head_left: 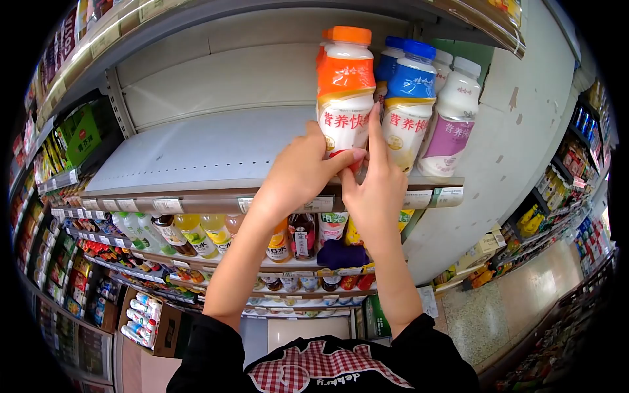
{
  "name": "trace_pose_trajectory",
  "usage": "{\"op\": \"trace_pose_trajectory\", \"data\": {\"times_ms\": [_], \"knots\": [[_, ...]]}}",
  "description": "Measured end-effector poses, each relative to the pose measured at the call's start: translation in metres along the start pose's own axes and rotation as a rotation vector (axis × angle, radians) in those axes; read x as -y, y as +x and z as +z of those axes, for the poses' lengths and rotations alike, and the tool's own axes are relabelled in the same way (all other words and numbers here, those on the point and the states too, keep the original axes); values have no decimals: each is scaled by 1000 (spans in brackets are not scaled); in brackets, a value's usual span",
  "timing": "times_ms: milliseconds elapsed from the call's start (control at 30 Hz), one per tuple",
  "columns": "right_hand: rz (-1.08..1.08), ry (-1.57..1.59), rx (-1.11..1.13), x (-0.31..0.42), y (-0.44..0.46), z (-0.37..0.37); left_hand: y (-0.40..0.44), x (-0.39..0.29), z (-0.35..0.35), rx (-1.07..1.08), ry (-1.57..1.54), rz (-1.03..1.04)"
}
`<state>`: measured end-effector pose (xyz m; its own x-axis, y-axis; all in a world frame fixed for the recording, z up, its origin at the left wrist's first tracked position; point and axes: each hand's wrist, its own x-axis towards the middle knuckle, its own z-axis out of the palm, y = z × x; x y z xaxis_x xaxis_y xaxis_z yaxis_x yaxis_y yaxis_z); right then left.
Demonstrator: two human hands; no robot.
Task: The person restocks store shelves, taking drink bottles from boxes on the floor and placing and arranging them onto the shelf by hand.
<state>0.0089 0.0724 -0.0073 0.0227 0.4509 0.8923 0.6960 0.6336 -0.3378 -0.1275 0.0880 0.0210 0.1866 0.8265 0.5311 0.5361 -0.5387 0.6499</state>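
On the upper shelf stands an orange-capped bottle (345, 82) with an orange and white label, another orange one partly hidden behind it. My left hand (303, 167) wraps round its lower left side, thumb across the front. My right hand (378, 177) touches its right side, index finger pointing up between it and the blue-capped bottle (409, 98); the fingers hold nothing of their own. A white-capped bottle with a purple label (450, 121) stands at the right end of the row. More blue-capped and white-capped bottles are partly hidden behind.
The grey shelf (196, 147) stretches left, with price tags along its front edge. Another shelf edge (196, 26) hangs above. Drinks (190, 232) fill the lower shelf. A cardboard box of bottles (169, 327) sits low left. A white wall (511, 131) rises at right.
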Motion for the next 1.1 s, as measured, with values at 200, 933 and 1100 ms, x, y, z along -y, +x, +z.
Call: {"op": "trace_pose_trajectory", "data": {"times_ms": [200,933,1100], "knots": [[-41,141,-91,-5,-6,3,-16,-18,-13,-5,317,-58],[-46,733,-101,101,-176,-18,-243,43,-16,-525,-215,217],[-42,785,-71,118,-181,-26,-260,37,-22,-550,-223,204]]}}
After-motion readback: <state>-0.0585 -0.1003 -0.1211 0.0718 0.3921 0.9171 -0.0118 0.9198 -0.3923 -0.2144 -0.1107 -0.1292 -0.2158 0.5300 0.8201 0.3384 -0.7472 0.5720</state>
